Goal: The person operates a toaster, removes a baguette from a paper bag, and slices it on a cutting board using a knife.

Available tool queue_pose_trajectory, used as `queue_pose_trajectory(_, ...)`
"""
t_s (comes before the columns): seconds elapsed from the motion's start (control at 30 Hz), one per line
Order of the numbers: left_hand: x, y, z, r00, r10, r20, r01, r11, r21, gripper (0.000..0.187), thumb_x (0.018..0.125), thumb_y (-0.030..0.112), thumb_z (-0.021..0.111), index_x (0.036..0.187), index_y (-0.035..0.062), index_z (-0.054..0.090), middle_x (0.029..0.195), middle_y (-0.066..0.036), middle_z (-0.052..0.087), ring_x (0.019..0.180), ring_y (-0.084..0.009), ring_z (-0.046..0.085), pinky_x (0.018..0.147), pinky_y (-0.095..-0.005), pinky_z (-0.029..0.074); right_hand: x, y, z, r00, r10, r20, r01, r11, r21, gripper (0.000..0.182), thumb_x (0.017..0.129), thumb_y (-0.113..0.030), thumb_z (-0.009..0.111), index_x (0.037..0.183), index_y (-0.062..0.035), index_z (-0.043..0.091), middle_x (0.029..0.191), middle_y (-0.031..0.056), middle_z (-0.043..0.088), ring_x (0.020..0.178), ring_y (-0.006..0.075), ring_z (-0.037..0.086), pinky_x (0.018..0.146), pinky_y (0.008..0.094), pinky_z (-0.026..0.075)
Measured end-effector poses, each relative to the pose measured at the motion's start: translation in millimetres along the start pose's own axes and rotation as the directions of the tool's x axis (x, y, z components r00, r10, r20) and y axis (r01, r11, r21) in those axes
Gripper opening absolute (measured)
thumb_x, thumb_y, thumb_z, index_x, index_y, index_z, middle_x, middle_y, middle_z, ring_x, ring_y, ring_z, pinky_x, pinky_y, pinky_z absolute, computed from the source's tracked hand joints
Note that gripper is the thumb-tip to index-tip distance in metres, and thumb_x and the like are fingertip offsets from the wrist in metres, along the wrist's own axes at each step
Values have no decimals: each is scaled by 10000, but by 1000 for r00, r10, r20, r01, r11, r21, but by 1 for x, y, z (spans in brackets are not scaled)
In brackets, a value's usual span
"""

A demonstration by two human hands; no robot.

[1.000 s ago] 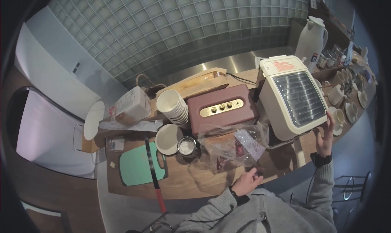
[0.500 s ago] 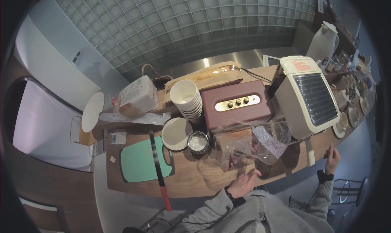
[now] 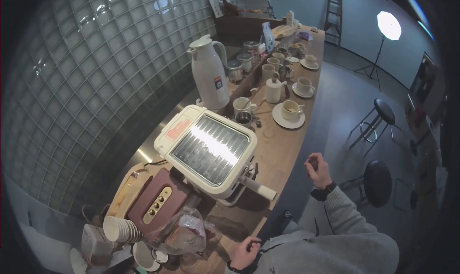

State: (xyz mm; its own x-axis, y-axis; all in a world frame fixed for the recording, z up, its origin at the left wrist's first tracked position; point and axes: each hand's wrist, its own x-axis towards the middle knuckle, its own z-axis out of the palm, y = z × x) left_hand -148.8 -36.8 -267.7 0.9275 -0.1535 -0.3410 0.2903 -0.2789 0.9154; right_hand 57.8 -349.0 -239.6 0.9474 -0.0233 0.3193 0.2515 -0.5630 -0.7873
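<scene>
My left hand [image 3: 245,252] is at the counter's near edge, its fingers curled in with nothing visible in them. It is nearest to a clear plastic bread bag [image 3: 184,235]. My right hand [image 3: 318,171] hangs in the air past the counter edge, loosely closed and empty, right of the handle of a cream toaster-like appliance [image 3: 211,149]. A maroon box with gold knobs [image 3: 158,202] stands behind the bag. Stacked paper cups [image 3: 120,229] and a small jar [image 3: 160,256] are at the lower left.
Beyond the appliance stand a white jug [image 3: 206,73], a white lidded pot [image 3: 273,91], a cup on a saucer [image 3: 289,122] and several more cups and jars. Black stools [image 3: 377,183] stand on the floor at the right, with a lit lamp [image 3: 389,25] farther back.
The view has swung right along the counter, bringing the cups, jug and lamp into fuller view; the cutting board is nearly out of frame. My left hand's fingers are more curled.
</scene>
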Motion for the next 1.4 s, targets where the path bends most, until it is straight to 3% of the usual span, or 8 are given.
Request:
queue_pose_trajectory(0.3,91,56,87,974,-8,225,-24,990,139,221,931,316,551,994,122,637,740,4,550,685,-116,490,653,-266,393,-6,90,-66,986,168,24,-169,979,111,173,969,-172,486,1054,-29,534,711,80,633,432,131,539,422,264,445)
queue_pose_trajectory(0.5,172,119,174,930,26,366,-120,964,236,300,949,373,509,1062,113,607,762,-44,593,672,-170,526,632,-308,390,-16,165,-106,911,397,114,-413,887,205,392,992,-262,477,671,-59,575,500,49,548,408,135,509,404,276,444)
queue_pose_trajectory(0.6,200,138,203,910,110,399,-205,957,204,327,966,391,491,1093,105,585,703,4,559,588,-136,491,565,-299,372,-12,175,-118,885,380,271,-449,850,276,163,1008,-196,432,1009,-36,461,663,92,604,438,162,519,440,311,445)
queue_pose_trajectory(0.8,256,159,232,909,116,401,-206,960,189,339,968,378,482,1091,81,589,706,-5,561,573,-141,486,548,-299,367,6,195,-108,856,323,404,-443,861,250,375,985,-219,464,688,-56,624,575,58,583,464,138,576,472,272,436)
queue_pose_trajectory(0.9,293,167,230,919,121,374,-205,960,193,325,966,369,475,1079,87,591,694,-25,554,577,-156,492,566,-307,372,35,202,-97,794,321,515,-500,827,256,141,987,-162,450,1031,-39,503,871,123,625,508,160,592,503,274,482)
queue_pose_trajectory(1.1,384,193,221,948,239,210,-258,964,71,266,968,316,496,1051,90,609,653,-6,511,599,-151,493,596,-300,389,129,214,-107,791,149,594,-256,962,99,275,978,-216,512,818,-78,690,631,28,642,500,129,549,512,279,440)
queue_pose_trajectory(1.3,432,217,216,953,277,120,-283,959,34,320,971,379,462,1059,99,589,678,-20,540,607,-165,498,592,-319,384,223,208,-108,854,177,489,-313,926,211,441,973,-115,464,1411,-97,415,614,62,604,447,115,515,482,251,468)
queue_pose_trajectory(1.4,439,215,208,960,276,-48,-276,961,9,207,957,309,498,972,130,601,646,20,499,581,-150,457,585,-313,364,261,202,-90,870,-76,487,-78,954,289,280,970,-223,485,847,-47,664,492,20,571,440,118,525,507,267,431)
